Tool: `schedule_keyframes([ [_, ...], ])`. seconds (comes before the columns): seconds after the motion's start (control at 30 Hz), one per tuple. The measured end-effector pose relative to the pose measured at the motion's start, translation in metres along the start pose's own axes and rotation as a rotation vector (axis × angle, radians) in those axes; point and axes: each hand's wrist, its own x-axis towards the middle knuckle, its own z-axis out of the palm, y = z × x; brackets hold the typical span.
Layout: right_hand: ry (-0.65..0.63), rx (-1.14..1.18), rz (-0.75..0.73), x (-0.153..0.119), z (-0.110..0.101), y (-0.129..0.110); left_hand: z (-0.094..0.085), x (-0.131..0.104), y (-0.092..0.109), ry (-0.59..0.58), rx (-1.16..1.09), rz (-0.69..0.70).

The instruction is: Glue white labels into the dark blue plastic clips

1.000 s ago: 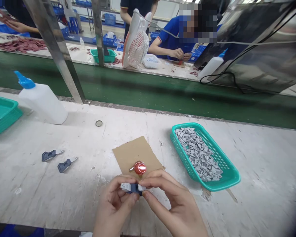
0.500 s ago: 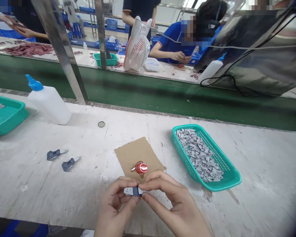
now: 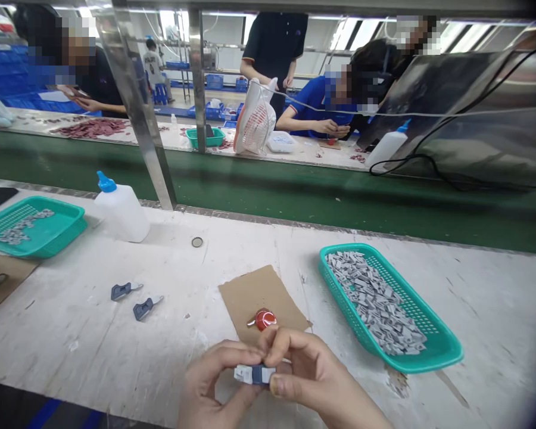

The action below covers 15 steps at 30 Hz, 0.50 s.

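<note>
A small grey and dark blue plastic part [image 3: 255, 374] is held between both hands near the bottom centre. My left hand [image 3: 221, 381] pinches its left side with thumb and fingers. At its right end are the thumb and fingertips of my right hand [image 3: 310, 375]. Just behind the hands lies a brown cardboard piece [image 3: 261, 292], bearing a glossy red blob [image 3: 265, 319] with a small metallic tip. Two dark blue parts with light grey tips, one at the left [image 3: 121, 291] and one nearer [image 3: 143, 308], lie on the table.
On the right a green basket [image 3: 339, 307] holds many grey pieces. Another green basket [image 3: 67, 235], a white glue bottle [image 3: 124, 213] and a bottle cap [image 3: 197, 242] are at the left and back. Metal posts [image 3: 147, 131] rise behind; people sit across the green strip [image 3: 259, 193].
The view has tilted up and shifted left, so the table things appear lower and further right. My right fingers have shifted on the part, and more of its right end shows.
</note>
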Motion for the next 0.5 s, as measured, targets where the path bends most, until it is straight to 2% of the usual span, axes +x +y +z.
schedule_keyframes([
  [0.07, -0.033, 0.144, 0.044, -0.001, 0.005, 0.001, 0.001, 0.001, 0.000, -0.012, 0.033, 0.090],
  [0.17, -0.048, 0.271, 0.088, -0.001, 0.013, 0.006, 0.003, 0.000, -0.002, -0.009, 0.032, 0.115],
  [0.33, -0.054, 0.261, 0.007, 0.003, 0.020, 0.015, 0.003, -0.004, -0.007, -0.018, 0.043, 0.046],
  [0.5, 0.022, 0.204, -0.040, 0.005, 0.025, 0.018, 0.001, -0.006, -0.012, 0.024, -0.039, -0.090],
])
